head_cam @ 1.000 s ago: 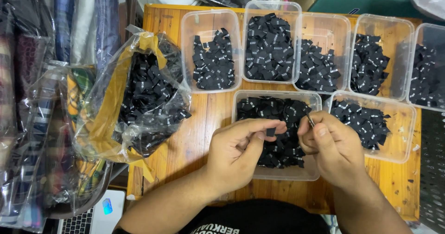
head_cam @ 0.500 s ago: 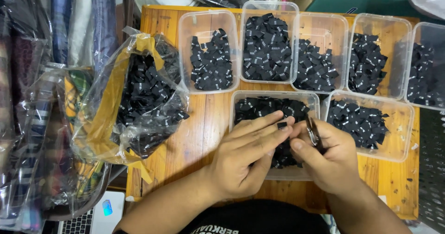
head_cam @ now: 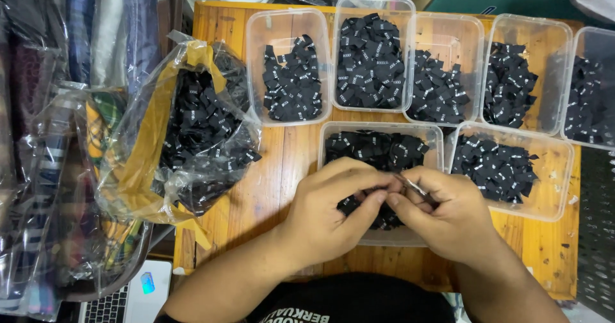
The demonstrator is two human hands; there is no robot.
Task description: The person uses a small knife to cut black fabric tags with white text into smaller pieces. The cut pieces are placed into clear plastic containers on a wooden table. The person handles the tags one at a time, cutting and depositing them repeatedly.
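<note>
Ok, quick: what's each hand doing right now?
Left hand: pinched shut on a black label.
Right hand: shut on thin metal tool.

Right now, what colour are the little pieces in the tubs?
Black with small white marks, clearest in the head view: fabric labels.

Bright, even light falls from above, with soft shadows under the hands and inside the clear tubs [head_cam: 291,67]. Glare streaks the crinkled plastic bag [head_cam: 192,124] at left. Focus is sharp at centre; the edges look slightly bowed, perhaps lens distortion. The black pieces lose detail.
</note>
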